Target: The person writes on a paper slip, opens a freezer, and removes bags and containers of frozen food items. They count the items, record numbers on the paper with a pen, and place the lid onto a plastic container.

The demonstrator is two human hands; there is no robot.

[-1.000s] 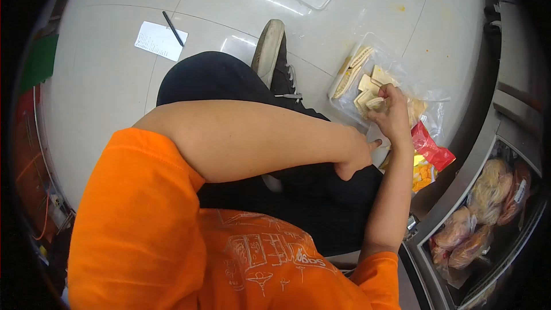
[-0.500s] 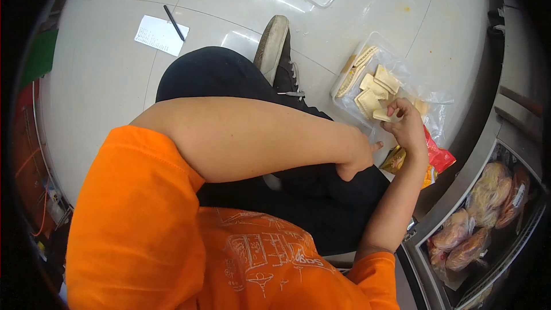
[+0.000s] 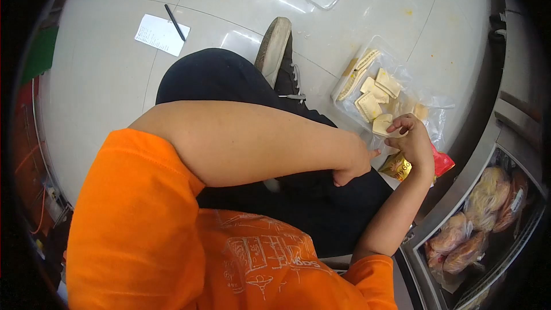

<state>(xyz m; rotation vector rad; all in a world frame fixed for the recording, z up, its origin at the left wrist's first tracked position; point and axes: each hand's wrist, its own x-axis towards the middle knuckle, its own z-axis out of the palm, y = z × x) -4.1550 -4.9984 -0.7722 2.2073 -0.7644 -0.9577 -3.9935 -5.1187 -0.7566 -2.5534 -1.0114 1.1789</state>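
My right hand (image 3: 410,143) is over the near right corner of a clear plastic tub (image 3: 337,95), fingers apart and holding nothing. Just beside its fingertips lies a pale, flat square of pastry (image 3: 381,124). Several more such pastry pieces (image 3: 370,106) lie loose in the tub, and crimped ones (image 3: 357,74) stand along its left wall. My left hand (image 3: 354,161) hangs over my dark trouser leg, one finger stretched out and the thumb apart; its other fingers are mostly hidden, with nothing seen in it. A red and gold food packet (image 3: 396,167) lies partly behind my right wrist.
An open freezer or fridge compartment (image 3: 422,241) at the right holds bagged meat (image 3: 468,247). A clear lid with brown tape (image 3: 330,0) lies on the tiled floor ahead. A paper (image 3: 155,34) with a black pen (image 3: 174,23) is at left, near my shoe (image 3: 274,51).
My right hand has let go of a pastry piece, which now lies in the tub. Its fingers have spread and drawn slightly back toward me. My left hand is nearly still.
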